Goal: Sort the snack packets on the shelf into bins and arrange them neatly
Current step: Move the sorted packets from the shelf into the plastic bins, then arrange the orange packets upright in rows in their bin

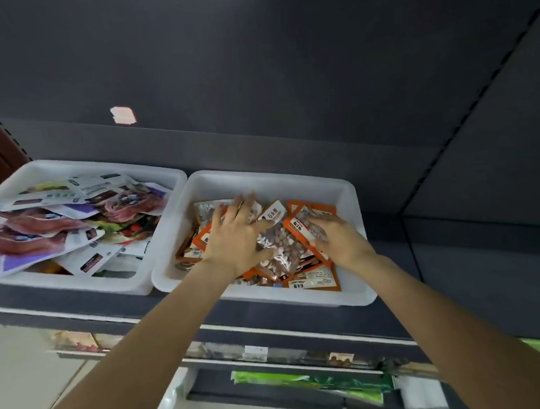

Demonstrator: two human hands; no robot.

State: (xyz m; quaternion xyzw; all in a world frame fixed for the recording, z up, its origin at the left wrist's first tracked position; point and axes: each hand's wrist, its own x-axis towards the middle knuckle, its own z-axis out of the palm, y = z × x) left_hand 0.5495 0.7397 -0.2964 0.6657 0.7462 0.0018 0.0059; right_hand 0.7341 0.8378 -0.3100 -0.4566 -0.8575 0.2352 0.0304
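Two white bins stand side by side on a dark shelf. The right bin holds several orange-edged snack packets with clear windows showing brown and white pieces. My left hand lies flat on these packets, fingers spread. My right hand grips the right edge of a clear-fronted packet lying between both hands. The left bin is piled with white and purple packets printed with red meat pictures.
The dark shelf back wall rises behind the bins, with a small pink label stuck on it. To the right of the bins the shelf surface is bare. Lower shelves hold green packets and other goods. Pale floor tiles lie below left.
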